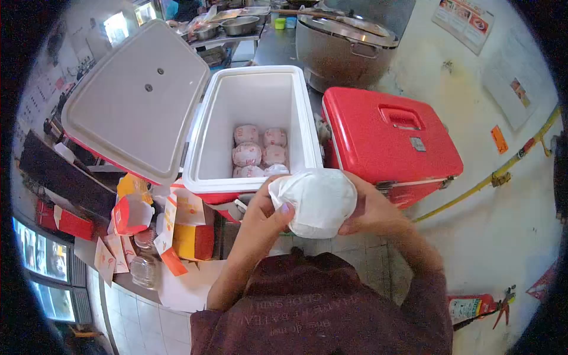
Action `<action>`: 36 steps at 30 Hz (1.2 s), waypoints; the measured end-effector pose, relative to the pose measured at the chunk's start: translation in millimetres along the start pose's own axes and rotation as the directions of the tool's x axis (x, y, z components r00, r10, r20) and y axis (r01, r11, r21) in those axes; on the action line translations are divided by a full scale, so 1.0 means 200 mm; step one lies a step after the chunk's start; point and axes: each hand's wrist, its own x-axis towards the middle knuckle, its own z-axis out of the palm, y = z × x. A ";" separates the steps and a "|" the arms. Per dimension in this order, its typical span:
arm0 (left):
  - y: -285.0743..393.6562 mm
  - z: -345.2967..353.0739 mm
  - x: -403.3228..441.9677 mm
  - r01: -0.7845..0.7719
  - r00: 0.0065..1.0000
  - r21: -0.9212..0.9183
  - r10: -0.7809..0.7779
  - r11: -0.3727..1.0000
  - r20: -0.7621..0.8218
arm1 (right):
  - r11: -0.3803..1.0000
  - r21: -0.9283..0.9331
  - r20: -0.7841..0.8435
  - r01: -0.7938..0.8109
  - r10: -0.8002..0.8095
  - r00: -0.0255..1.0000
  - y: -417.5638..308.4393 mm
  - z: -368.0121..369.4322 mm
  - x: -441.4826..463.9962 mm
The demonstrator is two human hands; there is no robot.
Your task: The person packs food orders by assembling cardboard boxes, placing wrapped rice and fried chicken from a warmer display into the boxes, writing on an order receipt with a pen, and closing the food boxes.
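Between both hands I hold a round food parcel wrapped in white paper, close in front of my chest. My left hand grips its left side, the thumb lying over the paper. On the other side my right hand wraps round the parcel, its fingers partly hidden. Just beyond stands an open cooler box with white inner walls. Several paper-wrapped round parcels with red print lie at its bottom, and the held one hides part of the near rim. The cooler's lid is swung back to the left.
A closed red cooler stands at the right. Folded cartons and clear plastic containers crowd the lower left. Behind are a large metal cooker and metal bowls. A fire extinguisher is at the lower right, by the wall.
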 end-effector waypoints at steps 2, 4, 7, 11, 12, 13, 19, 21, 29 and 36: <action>-0.01 0.03 -0.01 -0.141 0.988 0.047 0.143 0.989 -0.055 | 0.991 0.065 0.012 0.116 -0.117 0.993 0.11 0.00 0.01; -0.07 0.04 0.00 -0.338 0.928 0.159 0.357 0.928 -0.110 | 0.971 0.115 -0.030 0.210 -0.208 0.978 0.16 0.04 0.00; -0.09 0.12 -0.02 -0.414 0.824 0.092 0.416 0.906 -0.384 | 0.941 0.163 -0.150 0.298 -0.275 0.950 0.20 0.14 -0.01; -0.15 0.11 -0.05 -0.411 0.905 -0.442 0.300 0.797 -0.302 | 0.907 0.223 -0.270 0.356 -0.294 0.917 0.28 0.23 0.02; -0.17 0.13 -0.06 -0.356 0.924 -0.366 0.265 0.860 -0.275 | 0.901 0.235 -0.304 0.365 -0.288 0.908 0.30 0.24 0.02; -0.18 0.15 -0.06 -0.298 0.941 -0.284 0.231 0.911 -0.249 | 0.915 0.108 -0.319 0.389 -0.338 0.885 0.31 0.24 0.03; -0.20 0.11 -0.09 -0.333 0.926 -0.495 0.181 0.802 -0.331 | 0.915 -0.400 -0.271 0.060 -0.180 0.945 0.26 0.22 -0.01; -0.17 0.09 -0.07 -0.442 0.883 -0.399 0.312 0.804 -0.351 | 0.806 -0.592 -0.182 0.016 -0.153 0.971 0.18 0.22 -0.03; -0.16 0.11 -0.10 -0.642 0.707 0.045 0.614 0.765 -0.350 | 0.391 -0.719 -0.032 0.575 -0.845 0.534 0.12 0.38 0.14; -0.17 0.03 -0.16 -0.589 0.670 0.107 0.558 0.801 -0.490 | 0.365 -0.735 0.009 0.572 -0.837 0.547 0.24 0.42 0.24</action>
